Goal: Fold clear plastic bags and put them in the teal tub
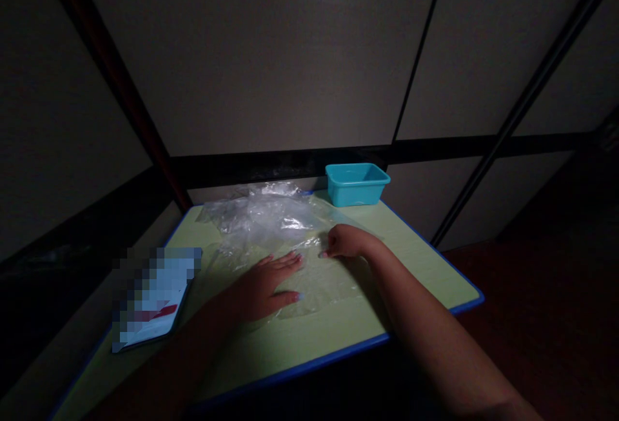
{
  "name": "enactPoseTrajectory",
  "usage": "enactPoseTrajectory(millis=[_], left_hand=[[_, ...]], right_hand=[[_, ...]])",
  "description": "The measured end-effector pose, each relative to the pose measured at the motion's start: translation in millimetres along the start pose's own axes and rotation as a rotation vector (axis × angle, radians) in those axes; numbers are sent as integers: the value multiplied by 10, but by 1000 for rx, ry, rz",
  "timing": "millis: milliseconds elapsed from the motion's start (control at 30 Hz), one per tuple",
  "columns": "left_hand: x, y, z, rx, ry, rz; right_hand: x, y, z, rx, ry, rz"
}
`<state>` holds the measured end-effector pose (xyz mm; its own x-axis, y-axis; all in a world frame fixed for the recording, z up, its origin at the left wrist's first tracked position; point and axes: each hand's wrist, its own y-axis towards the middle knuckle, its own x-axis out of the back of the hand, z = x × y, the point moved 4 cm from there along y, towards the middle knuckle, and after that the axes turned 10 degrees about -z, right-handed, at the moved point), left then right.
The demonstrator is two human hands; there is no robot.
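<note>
A thin, clear plastic bag (pixel 316 282) is spread over the middle of the table, and crumpled, shiny clear plastic (pixel 271 211) is bunched behind it. My left hand (pixel 268 285) lies flat on the spread plastic, fingers stretched to the right and thumb apart. Just to its right, my right hand (pixel 345 242) is curled closed at the bag, thumb pointing down and left. The plastic between its fingers is mostly hidden by the hand.
The pale green table (pixel 425 266) has a blue edge. A turquoise plastic basket (pixel 356 190) stands at the back right. At the left lies a tablet-like device (pixel 159 305), partly pixelated. Panelled walls (pixel 271 53) rise behind the table.
</note>
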<state>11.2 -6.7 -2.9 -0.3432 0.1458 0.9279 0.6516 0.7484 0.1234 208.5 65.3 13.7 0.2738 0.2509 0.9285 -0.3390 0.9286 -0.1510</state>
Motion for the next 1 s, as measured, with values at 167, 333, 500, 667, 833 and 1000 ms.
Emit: enactPoseTrajectory(millis=[167,333,500,667,833,1000], left_hand=[[11,-3,-1,-23,-15,-11],[10,-21,31,-57,-48,-57],[53,-41,15,-61,-78,-82],[136,-53,-29,-29,-54,-74],[164,-63,-3,-28,-80,-87],[160,-56,20,-53,-100,-75]], right_hand=[[13,37,-21,7,-250,-49],[10,42,-77,-84,-298,-79],[3,41,-123,-162,-293,-102],[6,39,-130,-166,-230,-156],[20,2,-119,-172,-221,-208],[53,-29,-165,-199,-231,-267]])
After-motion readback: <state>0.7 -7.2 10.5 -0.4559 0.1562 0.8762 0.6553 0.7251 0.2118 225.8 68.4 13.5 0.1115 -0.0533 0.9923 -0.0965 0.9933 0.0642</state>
